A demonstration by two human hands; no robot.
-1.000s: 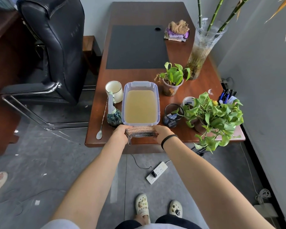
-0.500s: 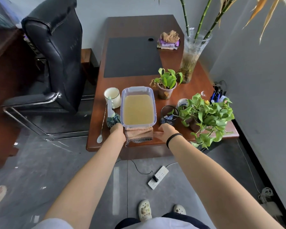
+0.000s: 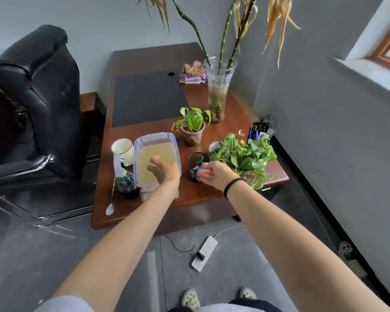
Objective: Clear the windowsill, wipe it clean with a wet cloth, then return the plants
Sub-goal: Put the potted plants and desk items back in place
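Observation:
A clear plastic tub (image 3: 157, 137) of murky water stands on the brown desk (image 3: 207, 194). The cloth (image 3: 147, 192) lies on the desk at the tub's near edge, mostly hidden under my left forearm. My left hand (image 3: 162, 168) hovers over the tub, fingers loosely spread, holding nothing. My right hand (image 3: 214, 174) is open beside a dark glass cup (image 3: 195, 159), close to the bushy pothos (image 3: 245, 156). A small potted plant (image 3: 193, 127) and a tall glass vase of bamboo (image 3: 218, 86) stand farther back. The white windowsill (image 3: 369, 75) shows at the upper right.
A white mug (image 3: 123, 150), a spray bottle (image 3: 123, 176) and a long spoon (image 3: 110, 203) sit left of the tub. A black office chair (image 3: 43, 97) is at the left. A power strip (image 3: 204, 253) lies on the floor. Folded rags (image 3: 193, 74) rest at the desk's back.
Both hands let go of the cloth, which now lies on the desk. The left hand rose over the tub and the right hand moved toward the pothos. The view tilted up to the windowsill.

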